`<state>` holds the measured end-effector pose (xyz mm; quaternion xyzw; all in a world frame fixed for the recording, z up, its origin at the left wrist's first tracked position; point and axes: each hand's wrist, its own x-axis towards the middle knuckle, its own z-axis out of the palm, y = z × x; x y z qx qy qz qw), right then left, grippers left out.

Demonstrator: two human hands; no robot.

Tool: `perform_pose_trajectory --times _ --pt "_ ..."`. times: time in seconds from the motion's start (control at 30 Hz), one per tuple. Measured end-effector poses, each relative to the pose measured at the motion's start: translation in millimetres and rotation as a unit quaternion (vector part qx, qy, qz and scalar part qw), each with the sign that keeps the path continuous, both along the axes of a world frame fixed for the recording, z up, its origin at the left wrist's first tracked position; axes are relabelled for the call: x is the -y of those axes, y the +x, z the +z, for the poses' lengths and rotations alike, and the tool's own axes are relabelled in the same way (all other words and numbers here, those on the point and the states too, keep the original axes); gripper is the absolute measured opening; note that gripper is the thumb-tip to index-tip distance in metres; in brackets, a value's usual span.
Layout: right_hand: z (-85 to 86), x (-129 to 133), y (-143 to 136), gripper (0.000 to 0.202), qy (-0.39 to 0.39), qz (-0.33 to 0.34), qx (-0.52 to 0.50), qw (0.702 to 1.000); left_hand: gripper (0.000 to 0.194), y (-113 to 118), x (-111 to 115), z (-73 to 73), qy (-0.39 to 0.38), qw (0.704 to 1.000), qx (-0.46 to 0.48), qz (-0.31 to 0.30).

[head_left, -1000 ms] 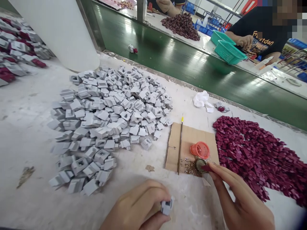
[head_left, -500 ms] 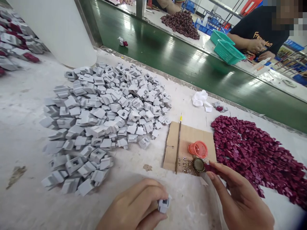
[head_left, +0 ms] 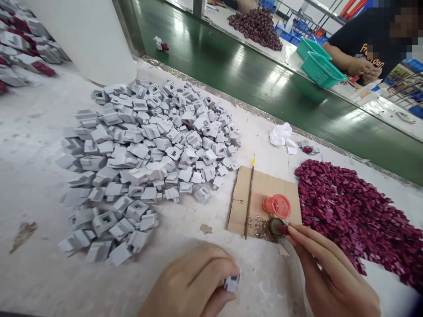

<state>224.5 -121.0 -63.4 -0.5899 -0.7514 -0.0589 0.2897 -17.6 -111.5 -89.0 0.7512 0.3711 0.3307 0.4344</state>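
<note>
A small grey block [head_left: 231,283] with a square recess sits pinched at the bottom centre of the frame. A tiny maroon piece [head_left: 283,229] is held lower right, touching a round cap [head_left: 275,226] on the cardboard.

One head-worn camera looks forward and down, close over the worktable [head_left: 39,132], toward the conveyor [head_left: 251,83].

Teal baskets [head_left: 322,68] sit beyond the green conveyor belt [head_left: 251,83].

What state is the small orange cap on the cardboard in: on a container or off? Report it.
Off. The orange cap lies loose on the cardboard, beside a small round dish at the right hand fingertips.
</note>
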Motion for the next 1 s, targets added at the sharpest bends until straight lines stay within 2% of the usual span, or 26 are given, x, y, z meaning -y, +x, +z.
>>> perform_pose_trajectory --times 0.13,0.3,0.53,0.63,0.77,1.0 --pt "0.5 -1 -2 0.017 -0.004 0.007 -0.003 1.0 0.03 0 -3 1.3 0.004 1.0 -0.001 0.017" --pt "1.1 -2 -4 0.018 -0.012 0.009 0.001 1.0 0.043 -1 -2 -1.1 -0.016 0.999 -0.021 0.018" --pt "1.0 0 -9 0.014 -0.006 -0.011 -0.021 1.0 0.045 -1 -2 -2.8 -0.016 0.999 -0.04 0.028" --pt "-0.9 1 -10 0.025 0.001 -0.019 -0.035 0.999 0.046 -1 -3 -2.0 -0.018 0.998 -0.047 0.027" --pt "-1.5 0 -12 0.045 0.015 -0.035 -0.03 0.999 0.037 0 -3 -1.9 -0.02 0.998 -0.044 0.035" --pt "3.5 1 -17 0.05 0.031 -0.062 -0.047 0.996 0.044 -1 -3 -2.7 -0.028 0.999 -0.037 0.023"
